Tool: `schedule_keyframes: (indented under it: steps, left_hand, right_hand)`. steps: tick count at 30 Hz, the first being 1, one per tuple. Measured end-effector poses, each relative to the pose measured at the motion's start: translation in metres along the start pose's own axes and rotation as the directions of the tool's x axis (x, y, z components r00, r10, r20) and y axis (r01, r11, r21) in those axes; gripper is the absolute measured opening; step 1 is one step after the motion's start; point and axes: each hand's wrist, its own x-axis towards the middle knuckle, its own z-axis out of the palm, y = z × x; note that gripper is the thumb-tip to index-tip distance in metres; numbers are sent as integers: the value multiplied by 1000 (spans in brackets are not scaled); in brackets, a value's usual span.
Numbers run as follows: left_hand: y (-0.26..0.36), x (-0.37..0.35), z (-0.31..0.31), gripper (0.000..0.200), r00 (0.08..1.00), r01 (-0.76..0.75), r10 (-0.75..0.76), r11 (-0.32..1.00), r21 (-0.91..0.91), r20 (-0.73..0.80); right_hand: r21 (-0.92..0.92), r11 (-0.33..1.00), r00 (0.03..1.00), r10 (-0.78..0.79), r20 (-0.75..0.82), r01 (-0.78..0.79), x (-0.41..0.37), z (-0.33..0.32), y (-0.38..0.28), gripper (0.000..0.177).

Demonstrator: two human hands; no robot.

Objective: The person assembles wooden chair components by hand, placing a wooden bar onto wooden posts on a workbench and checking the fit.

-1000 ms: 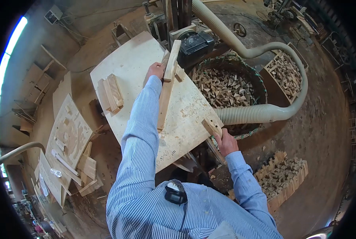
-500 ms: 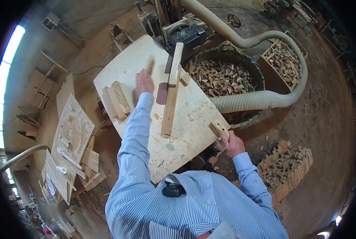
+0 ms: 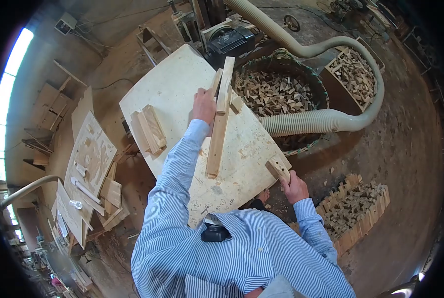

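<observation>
Wood piece [image 3: 216, 80] beside the long bar [image 3: 217, 149]

It lies over the pale board [image 3: 175, 79], near end clasped in the left hand [image 3: 203, 106]. Well apart, the right hand [image 3: 295, 187] grips a block [image 3: 280, 169]. Piece seems light, stiff, hardly fragile; best held by its near sides.

"How much of the wood strip [image 3: 216, 82] shows?"
"Its far part; the left hand [image 3: 204, 106] hides the rest."
"The writing [image 3: 205, 205] by the table's [image 3: 162, 89] near edge?"
"Too small to read."
"The hose [image 3: 331, 120]?"
"Cut off up top."
</observation>
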Motion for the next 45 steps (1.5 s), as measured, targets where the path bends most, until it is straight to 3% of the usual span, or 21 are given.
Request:
schedule_keyframes:
  steps: [1,3,5,10,15,17,23,29,33,41,45]
  left_hand:
    - [-1,0,1,45,1000,-4,4,1000,-2,5]
    - [-12,-2,3,44,975,220,-217,971,-88,42]
    - [-11,-3,1,48,890,450,-434,885,-117,143]
    - [9,0,12,49,887,454,-440,887,-82,139]
    - [-22,26,42,40,908,416,-409,905,-89,87]
    - [-30,36,48,29,873,488,-454,801,-347,178]
    - [-18,48,38,23,784,618,-549,642,-453,291]
    - [-9,54,37,18,711,684,-639,534,-497,292]
    - [-9,63,34,15,681,714,-668,518,-470,299]
    - [-49,101,41,19,721,688,-660,646,-330,211]
    - [-69,126,42,19,718,691,-666,648,-322,202]
  right_hand:
    - [3,1000,1000,6,-2,-6,-2,-1,1,42]
    - [3,1000,1000,12,1,-12,-4,-4,5,43]
    - [3,1000,1000,24,13,-24,-6,-4,4,43]
    - [2,1000,1000,7,15,-7,-6,-3,4,43]
    - [-8,1000,1000,0,7,0,-7,3,8,42]
    - [-6,1000,1000,-6,13,6,-7,5,11,42]
    - [2,1000,999,5,35,-5,-7,2,9,43]
    - [11,1000,999,6,52,-7,-4,-1,9,41]
    - [-13,1000,999,-7,47,7,3,2,7,39]
    - [10,1000,998,7,58,-8,39,2,-27,40]
    - [18,1000,998,17,61,-18,64,2,-49,41]
